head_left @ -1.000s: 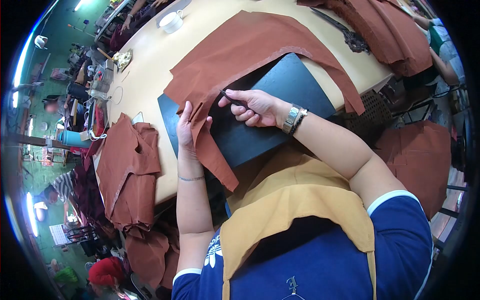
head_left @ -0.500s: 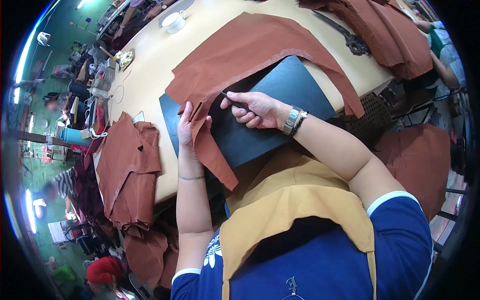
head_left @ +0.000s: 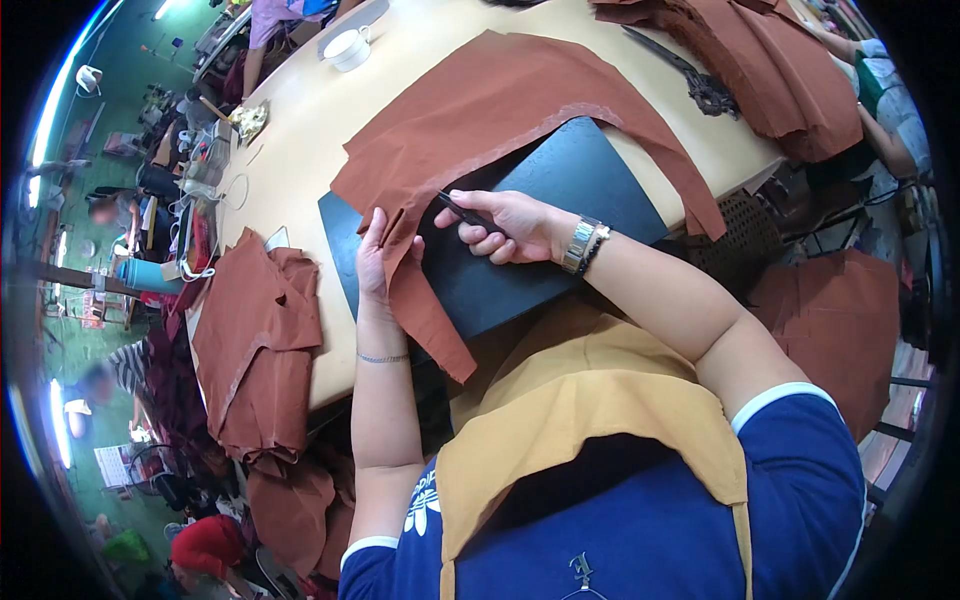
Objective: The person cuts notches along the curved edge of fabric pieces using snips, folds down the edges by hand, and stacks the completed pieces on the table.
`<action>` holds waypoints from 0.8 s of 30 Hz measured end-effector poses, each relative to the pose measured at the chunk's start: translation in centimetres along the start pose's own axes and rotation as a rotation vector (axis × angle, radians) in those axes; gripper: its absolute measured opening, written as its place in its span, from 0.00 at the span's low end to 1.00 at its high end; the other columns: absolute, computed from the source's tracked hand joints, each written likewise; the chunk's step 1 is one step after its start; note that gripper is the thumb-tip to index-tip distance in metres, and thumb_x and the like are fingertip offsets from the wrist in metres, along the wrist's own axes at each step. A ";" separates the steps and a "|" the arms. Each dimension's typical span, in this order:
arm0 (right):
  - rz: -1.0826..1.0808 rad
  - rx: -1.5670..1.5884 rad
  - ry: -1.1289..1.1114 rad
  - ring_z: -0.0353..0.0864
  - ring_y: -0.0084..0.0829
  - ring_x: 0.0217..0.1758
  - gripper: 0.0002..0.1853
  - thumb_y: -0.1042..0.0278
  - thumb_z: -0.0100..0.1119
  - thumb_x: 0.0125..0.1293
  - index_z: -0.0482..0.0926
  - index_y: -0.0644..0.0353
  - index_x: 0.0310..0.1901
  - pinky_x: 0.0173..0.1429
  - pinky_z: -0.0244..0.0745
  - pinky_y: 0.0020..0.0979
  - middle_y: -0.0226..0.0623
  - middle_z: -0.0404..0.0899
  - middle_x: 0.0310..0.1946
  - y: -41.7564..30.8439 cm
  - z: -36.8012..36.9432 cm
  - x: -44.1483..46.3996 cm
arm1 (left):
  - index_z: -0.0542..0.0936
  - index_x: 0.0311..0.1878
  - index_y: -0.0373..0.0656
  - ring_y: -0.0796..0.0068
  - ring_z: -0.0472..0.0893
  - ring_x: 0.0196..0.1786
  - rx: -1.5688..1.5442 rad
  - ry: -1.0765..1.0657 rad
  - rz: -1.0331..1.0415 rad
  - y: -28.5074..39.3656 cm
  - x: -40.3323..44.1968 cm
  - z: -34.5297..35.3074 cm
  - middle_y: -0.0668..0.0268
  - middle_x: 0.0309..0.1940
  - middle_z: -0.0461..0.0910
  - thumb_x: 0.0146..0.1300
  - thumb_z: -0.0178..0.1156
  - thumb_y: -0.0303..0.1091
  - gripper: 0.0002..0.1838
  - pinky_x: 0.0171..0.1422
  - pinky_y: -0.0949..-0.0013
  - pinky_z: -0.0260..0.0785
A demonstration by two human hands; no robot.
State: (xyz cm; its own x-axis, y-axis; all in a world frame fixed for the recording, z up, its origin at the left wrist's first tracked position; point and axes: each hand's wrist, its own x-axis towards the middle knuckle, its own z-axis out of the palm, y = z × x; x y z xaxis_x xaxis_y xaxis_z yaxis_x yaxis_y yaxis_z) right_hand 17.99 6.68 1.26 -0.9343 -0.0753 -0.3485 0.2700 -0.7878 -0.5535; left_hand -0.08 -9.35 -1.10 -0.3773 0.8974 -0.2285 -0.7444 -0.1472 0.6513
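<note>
A large rust-brown cloth [head_left: 490, 100] lies over the table and over a dark board [head_left: 580, 180]. My left hand [head_left: 375, 260] grips a folded part of this cloth, and a narrow strip hangs down past the wrist. To its right, my right hand [head_left: 510, 228] is closed around a small black tool [head_left: 462, 212], whose tip is at the cloth's inner edge. Whether the tip touches the cloth is too small to tell. A pale line runs along that curved edge.
On the cream table [head_left: 290, 120] are a white cup [head_left: 346, 49] and large black scissors [head_left: 660, 48]. Brown cloth piles lie at the left [head_left: 260, 350] and upper right [head_left: 780, 80]. Other people are at the far edge, right and lower left.
My right hand has turned slightly and the black tool shows more. My left hand keeps its hold on the cloth. At the far edge, another person's arm has shifted.
</note>
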 end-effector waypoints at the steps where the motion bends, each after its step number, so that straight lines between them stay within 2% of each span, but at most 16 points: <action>1: 0.003 0.012 -0.003 0.54 0.11 0.18 0.20 0.46 0.46 0.76 0.72 0.56 0.50 0.16 0.48 0.12 0.20 0.60 0.23 0.0 0.0 0.2 | 0.77 0.56 0.46 0.73 0.84 0.47 0.004 0.012 -0.013 0.0 0.0 0.0 0.67 0.48 0.83 0.75 0.49 0.47 0.18 0.40 0.68 0.81; 4: -0.036 -0.007 -0.006 0.54 0.11 0.18 0.20 0.46 0.46 0.76 0.72 0.56 0.50 0.16 0.48 0.12 0.21 0.60 0.22 0.2 -0.5 0.4 | 0.77 0.57 0.46 0.74 0.83 0.47 0.039 0.075 0.016 -0.1 0.0 0.1 0.67 0.49 0.83 0.75 0.49 0.47 0.19 0.40 0.68 0.80; 10: 0.004 0.027 -0.029 0.55 0.12 0.18 0.19 0.47 0.46 0.76 0.72 0.56 0.50 0.16 0.51 0.12 0.21 0.61 0.22 0.2 -0.4 -0.3 | 0.76 0.58 0.46 0.74 0.84 0.48 -0.047 -0.030 -0.013 -0.2 0.2 -0.1 0.67 0.50 0.83 0.76 0.48 0.48 0.19 0.41 0.67 0.82; 13: -0.011 0.019 -0.035 0.55 0.11 0.19 0.19 0.48 0.45 0.77 0.72 0.56 0.49 0.16 0.51 0.12 0.21 0.60 0.22 0.4 -0.5 0.2 | 0.79 0.54 0.46 0.77 0.84 0.38 -0.020 0.037 0.006 -0.3 -0.3 1.4 0.68 0.46 0.85 0.76 0.50 0.45 0.16 0.39 0.72 0.79; 16: -0.042 -0.029 -0.016 0.54 0.11 0.19 0.17 0.49 0.44 0.78 0.72 0.56 0.49 0.17 0.50 0.11 0.20 0.60 0.22 0.6 -0.4 0.1 | 0.79 0.55 0.48 0.78 0.84 0.40 0.020 0.117 -0.002 -0.3 -0.3 1.1 0.69 0.48 0.84 0.75 0.50 0.46 0.16 0.38 0.72 0.79; 19: -0.091 -0.119 0.049 0.55 0.11 0.18 0.18 0.49 0.43 0.78 0.72 0.56 0.49 0.18 0.51 0.13 0.21 0.62 0.22 0.5 -0.2 -2.6 | 0.74 0.59 0.45 0.72 0.84 0.47 0.218 0.280 0.070 -0.7 -2.4 1.8 0.65 0.50 0.83 0.75 0.50 0.47 0.19 0.40 0.67 0.82; 21: -0.281 -0.409 0.212 0.57 0.11 0.18 0.18 0.49 0.46 0.77 0.74 0.57 0.49 0.17 0.52 0.13 0.22 0.65 0.24 -0.2 -0.5 -4.3 | 0.71 0.62 0.43 0.68 0.84 0.47 0.303 0.382 0.143 -1.5 -5.5 2.4 0.62 0.53 0.80 0.73 0.54 0.43 0.20 0.41 0.64 0.82; 22: -0.426 -0.700 0.291 0.68 0.15 0.22 0.19 0.49 0.51 0.75 0.75 0.60 0.48 0.22 0.64 0.19 0.24 0.70 0.27 -1.2 -1.2 -4.9 | 0.68 0.65 0.39 0.66 0.81 0.55 0.345 0.481 0.151 -1.9 -6.9 1.5 0.59 0.58 0.76 0.72 0.57 0.38 0.23 0.53 0.62 0.79; 23: -0.767 -1.175 0.466 0.78 0.27 0.29 0.20 0.50 0.58 0.70 0.75 0.61 0.48 0.33 0.76 0.29 0.29 0.75 0.29 -1.6 -3.0 -4.3 | 0.62 0.70 0.37 0.64 0.73 0.65 0.467 0.477 0.318 -2.4 -8.5 0.6 0.57 0.65 0.70 0.71 0.59 0.35 0.29 0.68 0.63 0.67; 24: -0.872 -1.433 0.608 0.81 0.32 0.33 0.20 0.50 0.61 0.67 0.76 0.60 0.47 0.36 0.77 0.34 0.33 0.77 0.31 -2.7 -3.3 -4.8 | 0.55 0.74 0.37 0.64 0.66 0.70 0.741 0.515 0.490 -2.3 -10.2 1.0 0.56 0.70 0.60 0.69 0.59 0.32 0.34 0.73 0.63 0.59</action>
State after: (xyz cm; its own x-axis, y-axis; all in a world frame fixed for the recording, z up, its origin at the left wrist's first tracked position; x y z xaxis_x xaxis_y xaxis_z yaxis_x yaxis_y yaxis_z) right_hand 22.50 11.16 1.89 -0.7840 0.5079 0.3568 0.0747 0.6478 -0.7581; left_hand 6.00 -17.72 0.47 -0.8687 0.4951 0.0133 0.0158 0.0008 0.9999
